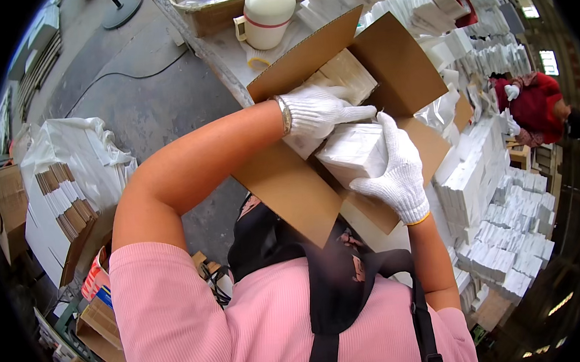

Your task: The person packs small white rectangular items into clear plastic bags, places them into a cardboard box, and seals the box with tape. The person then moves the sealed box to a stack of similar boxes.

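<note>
An open brown cardboard box (291, 193) sits tilted in front of me, its flaps spread. My right hand (399, 174), in a white knitted glove, is closed around the near right side of a white wrapped block (358, 151) at the box's opening. The thumb lies low on the block and the fingers reach along its right edge. From the left, my gloved left hand (319, 111) lies against the far edge of the same block, its index finger stretched out; its other fingers are partly hidden. Beyond it, a cream-coloured wrapped block (346, 74) sits inside the box.
A lidded white mug (268, 18) stands on the table behind the box. Stacks of white pieces (506, 234) fill the right side, where a person in red (534, 103) is at work. Folded cardboard (65, 201) and white plastic sheeting (79, 151) lie at left. A cable (121, 74) crosses the floor.
</note>
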`<state>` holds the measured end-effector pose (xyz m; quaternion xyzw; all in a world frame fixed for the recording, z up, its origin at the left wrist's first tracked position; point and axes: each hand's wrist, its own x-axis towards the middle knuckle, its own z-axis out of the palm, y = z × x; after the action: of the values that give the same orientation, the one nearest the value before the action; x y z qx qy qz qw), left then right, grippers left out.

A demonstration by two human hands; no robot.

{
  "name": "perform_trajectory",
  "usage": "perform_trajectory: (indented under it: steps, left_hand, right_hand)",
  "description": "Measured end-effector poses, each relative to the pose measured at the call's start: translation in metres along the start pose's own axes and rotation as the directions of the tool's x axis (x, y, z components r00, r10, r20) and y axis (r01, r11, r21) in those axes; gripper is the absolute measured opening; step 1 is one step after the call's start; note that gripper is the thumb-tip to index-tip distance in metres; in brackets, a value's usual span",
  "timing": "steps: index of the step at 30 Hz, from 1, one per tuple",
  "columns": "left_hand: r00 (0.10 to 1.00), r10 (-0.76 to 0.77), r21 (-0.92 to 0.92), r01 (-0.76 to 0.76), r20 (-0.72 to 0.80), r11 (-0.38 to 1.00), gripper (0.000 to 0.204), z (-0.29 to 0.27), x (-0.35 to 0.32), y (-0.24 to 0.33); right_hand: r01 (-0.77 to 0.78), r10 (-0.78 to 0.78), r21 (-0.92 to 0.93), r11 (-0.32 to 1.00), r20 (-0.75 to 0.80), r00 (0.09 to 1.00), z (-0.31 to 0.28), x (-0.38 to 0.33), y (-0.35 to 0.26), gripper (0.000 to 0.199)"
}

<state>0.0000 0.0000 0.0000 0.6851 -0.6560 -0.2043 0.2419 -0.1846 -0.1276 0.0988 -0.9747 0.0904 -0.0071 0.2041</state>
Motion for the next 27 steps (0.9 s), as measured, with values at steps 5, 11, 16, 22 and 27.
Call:
perform_trajectory:
  steps: [5,11,16,22,27]
  left_hand:
    - [0.999,-0.020,0.050,0.018,0.039,0.999,0.071,-0.008,0.005,0.009]
    - [0.999,0.029,0.054,-0.027,-0.026,0.998,0.058,0.000,0.004,0.001]
    - [0.996,0.081,0.187,-0.073,-0.034,0.980,0.047,-0.005,0.006,0.006]
    - [0.994,0.094,0.250,-0.076,-0.063,0.965,0.041,-0.007,0.001,0.011]
    - [0.995,0.074,0.185,-0.062,-0.063,0.981,0.061,-0.005,0.000,0.008]
  right_hand:
    - [-0.025,0.024,0.010,1.000,0.052,0.998,-0.008,0.004,0.005,0.114]
    - [0.031,-0.027,-0.048,0.998,0.097,0.995,-0.014,0.013,0.008,0.110]
    - [0.046,-0.036,-0.103,0.994,0.102,0.994,-0.016,0.014,0.001,0.105]
    - [0.013,0.007,-0.125,0.992,0.157,0.988,-0.016,0.018,-0.005,0.106]
    - [0.032,0.005,-0.217,0.976,0.170,0.985,0.011,0.015,-0.008,0.110]
